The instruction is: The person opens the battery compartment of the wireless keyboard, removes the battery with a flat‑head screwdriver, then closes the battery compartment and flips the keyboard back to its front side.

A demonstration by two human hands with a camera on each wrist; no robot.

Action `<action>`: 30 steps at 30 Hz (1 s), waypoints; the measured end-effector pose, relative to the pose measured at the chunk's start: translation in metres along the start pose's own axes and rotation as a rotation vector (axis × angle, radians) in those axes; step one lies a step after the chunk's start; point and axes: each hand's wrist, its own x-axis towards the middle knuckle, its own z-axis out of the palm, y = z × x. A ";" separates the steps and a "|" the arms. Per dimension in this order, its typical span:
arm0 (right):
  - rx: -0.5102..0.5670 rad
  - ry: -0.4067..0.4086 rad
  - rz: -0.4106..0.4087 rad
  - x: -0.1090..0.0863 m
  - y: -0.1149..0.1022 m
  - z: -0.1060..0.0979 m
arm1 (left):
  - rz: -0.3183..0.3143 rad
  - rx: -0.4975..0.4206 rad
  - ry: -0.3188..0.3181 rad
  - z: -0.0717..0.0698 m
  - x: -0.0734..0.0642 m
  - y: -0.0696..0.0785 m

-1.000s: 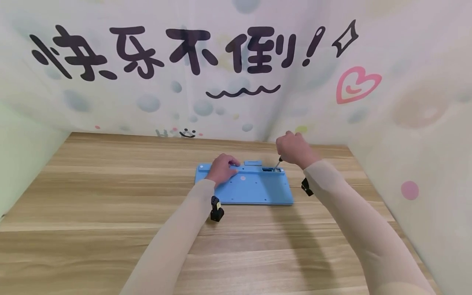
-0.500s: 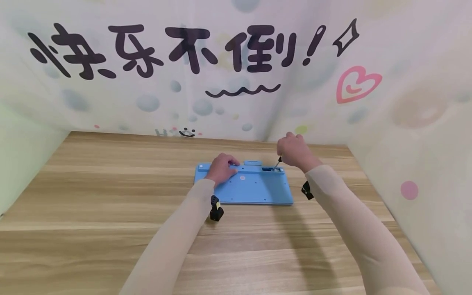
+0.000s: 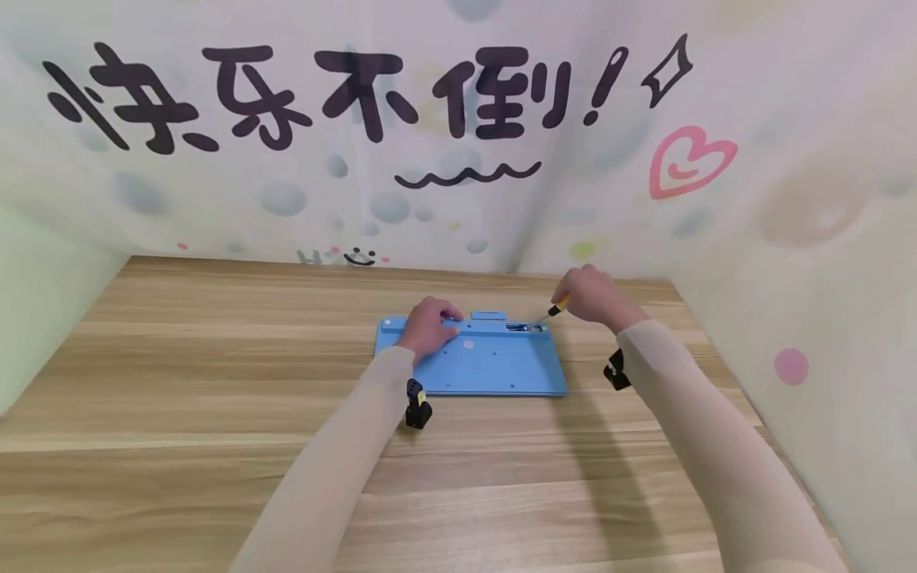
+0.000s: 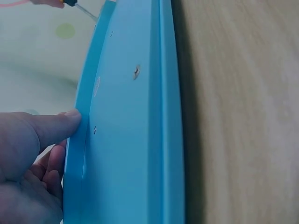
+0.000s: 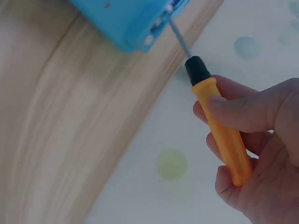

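A blue keyboard [image 3: 494, 371] lies face down on the table, showing its screw holes. Near the right end of its raised back ridge is an uncovered battery compartment [image 3: 517, 327]. My left hand [image 3: 428, 326] grips that ridge left of the middle; in the left wrist view the thumb [image 4: 60, 127] is on the ridge and the fingers are curled behind it. My right hand [image 3: 596, 296] holds a screwdriver [image 5: 226, 140] by its yellow-orange handle. The slanted metal shaft reaches the compartment's right part, but the exact contact of the tip is unclear.
Behind the keyboard's ridge lies a small blue battery cover [image 3: 489, 316]. The wooden table [image 3: 251, 358] meets a printed cloth backdrop [image 3: 401, 199] at the back and pale walls on both sides.
My right hand has moved right and slightly down, tilting the screwdriver lower so that its yellow-orange handle now shows. The left hand keeps its hold on the keyboard.
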 end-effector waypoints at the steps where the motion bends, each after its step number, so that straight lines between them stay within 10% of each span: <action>1: 0.020 0.007 0.004 -0.002 0.002 0.002 | 0.002 0.001 -0.001 -0.001 0.000 -0.001; 17: 0.314 0.099 0.000 -0.025 0.040 0.040 | -0.013 -0.015 0.008 -0.006 -0.002 0.000; 30: -0.045 0.057 -0.065 -0.005 -0.004 -0.004 | 0.003 -0.010 0.002 -0.001 -0.005 0.000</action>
